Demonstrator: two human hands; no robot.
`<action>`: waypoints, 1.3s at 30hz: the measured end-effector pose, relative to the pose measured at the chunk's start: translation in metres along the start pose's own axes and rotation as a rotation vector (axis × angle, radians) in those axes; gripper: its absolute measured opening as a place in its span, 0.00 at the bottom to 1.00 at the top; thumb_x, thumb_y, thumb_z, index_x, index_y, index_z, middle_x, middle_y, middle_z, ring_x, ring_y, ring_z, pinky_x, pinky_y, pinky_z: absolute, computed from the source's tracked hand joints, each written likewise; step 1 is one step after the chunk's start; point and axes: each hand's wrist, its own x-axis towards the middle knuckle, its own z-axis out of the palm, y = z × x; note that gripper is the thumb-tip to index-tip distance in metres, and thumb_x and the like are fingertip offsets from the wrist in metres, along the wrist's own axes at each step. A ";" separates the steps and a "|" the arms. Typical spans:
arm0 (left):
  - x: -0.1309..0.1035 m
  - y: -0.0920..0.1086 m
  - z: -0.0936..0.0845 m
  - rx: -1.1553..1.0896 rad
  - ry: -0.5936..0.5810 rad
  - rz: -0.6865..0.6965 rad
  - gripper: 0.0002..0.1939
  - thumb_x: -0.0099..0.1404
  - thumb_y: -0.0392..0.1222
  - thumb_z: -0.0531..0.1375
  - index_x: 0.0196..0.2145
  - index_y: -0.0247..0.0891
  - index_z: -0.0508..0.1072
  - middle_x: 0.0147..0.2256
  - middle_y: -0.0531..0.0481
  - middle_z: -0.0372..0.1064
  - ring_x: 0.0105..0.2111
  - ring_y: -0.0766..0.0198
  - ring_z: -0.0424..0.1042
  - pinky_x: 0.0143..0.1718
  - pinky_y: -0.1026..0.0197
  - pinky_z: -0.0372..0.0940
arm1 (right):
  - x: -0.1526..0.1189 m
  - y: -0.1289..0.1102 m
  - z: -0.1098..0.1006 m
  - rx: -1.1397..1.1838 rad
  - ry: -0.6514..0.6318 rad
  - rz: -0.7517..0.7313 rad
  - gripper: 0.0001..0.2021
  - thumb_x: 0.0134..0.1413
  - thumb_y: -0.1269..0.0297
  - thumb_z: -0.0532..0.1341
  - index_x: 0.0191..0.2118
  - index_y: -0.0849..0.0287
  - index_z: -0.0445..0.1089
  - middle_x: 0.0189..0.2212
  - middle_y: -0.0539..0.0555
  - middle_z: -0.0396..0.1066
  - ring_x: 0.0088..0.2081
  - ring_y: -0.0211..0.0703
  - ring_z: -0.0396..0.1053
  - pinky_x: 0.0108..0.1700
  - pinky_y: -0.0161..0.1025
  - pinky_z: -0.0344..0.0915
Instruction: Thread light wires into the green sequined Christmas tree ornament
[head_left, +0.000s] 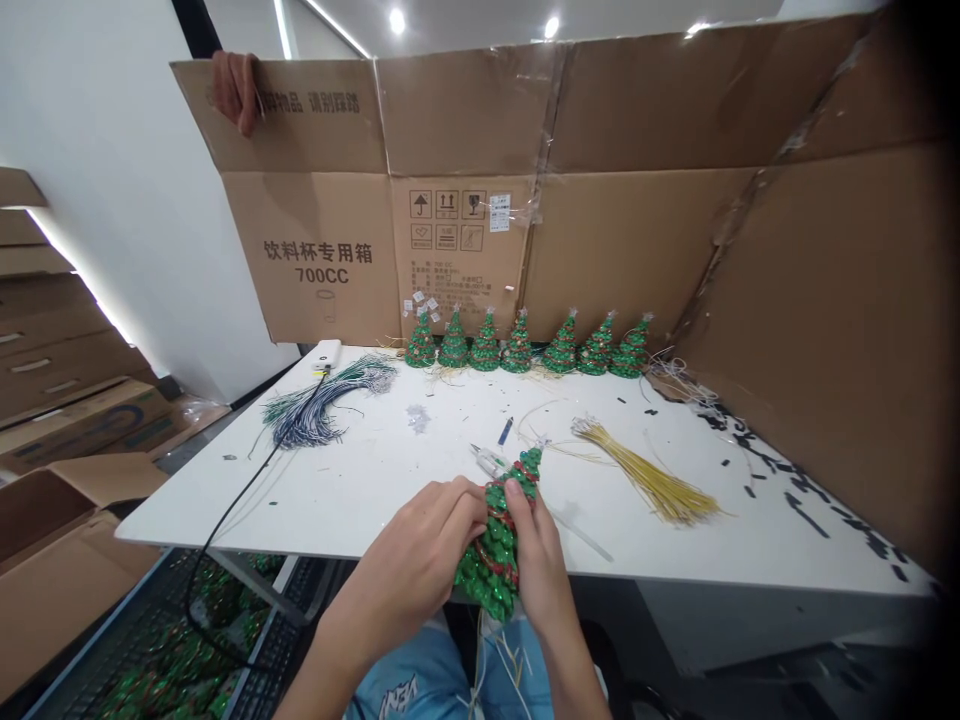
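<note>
A small green artificial Christmas tree (495,550), wound with red garland and topped with a pale star, leans between my hands at the table's front edge. My right hand (536,545) grips its right side, thumb lying along the upper part. On the other side my left hand (439,535) has its fingers bent and pressed to the branches; whether they pinch a strand of garland is hidden. Thin wires (499,660) hang from the tree's base over my lap. Just behind the tree lie a pen-like white tool (489,460) and a small blue tube (505,431).
Several finished-looking small trees (516,345) line the cardboard wall (465,120). A bundle of yellow wires (652,475) lies right, dark and green wires (315,400) left beside a white device (325,355) with a black cable. Black scraps (806,515) litter the right edge. A crate (172,650) holds more trees.
</note>
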 end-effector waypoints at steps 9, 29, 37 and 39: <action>0.002 -0.003 -0.004 -0.136 0.061 -0.005 0.06 0.78 0.33 0.49 0.45 0.39 0.65 0.45 0.46 0.69 0.45 0.57 0.71 0.45 0.54 0.69 | -0.004 -0.002 0.001 0.007 0.042 -0.010 0.18 0.67 0.44 0.59 0.50 0.50 0.75 0.47 0.50 0.78 0.54 0.51 0.71 0.59 0.44 0.60; -0.002 -0.002 -0.011 -0.076 0.064 -0.125 0.07 0.76 0.35 0.55 0.44 0.41 0.73 0.37 0.50 0.76 0.37 0.60 0.75 0.38 0.59 0.68 | -0.001 0.004 0.006 -0.134 0.080 -0.075 0.20 0.67 0.44 0.58 0.54 0.51 0.73 0.47 0.53 0.79 0.55 0.54 0.71 0.59 0.47 0.59; 0.001 0.007 0.007 -0.066 0.125 -0.224 0.07 0.77 0.35 0.51 0.42 0.41 0.69 0.38 0.49 0.73 0.37 0.59 0.73 0.38 0.57 0.67 | 0.002 0.006 0.004 -0.088 0.096 -0.056 0.23 0.67 0.44 0.58 0.57 0.54 0.73 0.55 0.56 0.77 0.57 0.56 0.70 0.61 0.50 0.59; 0.002 0.008 0.011 -0.084 0.157 -0.230 0.07 0.77 0.35 0.51 0.42 0.41 0.69 0.37 0.49 0.73 0.36 0.59 0.74 0.38 0.57 0.67 | 0.002 0.006 0.004 -0.071 0.115 -0.057 0.25 0.66 0.43 0.58 0.57 0.55 0.73 0.54 0.57 0.77 0.56 0.57 0.71 0.60 0.50 0.61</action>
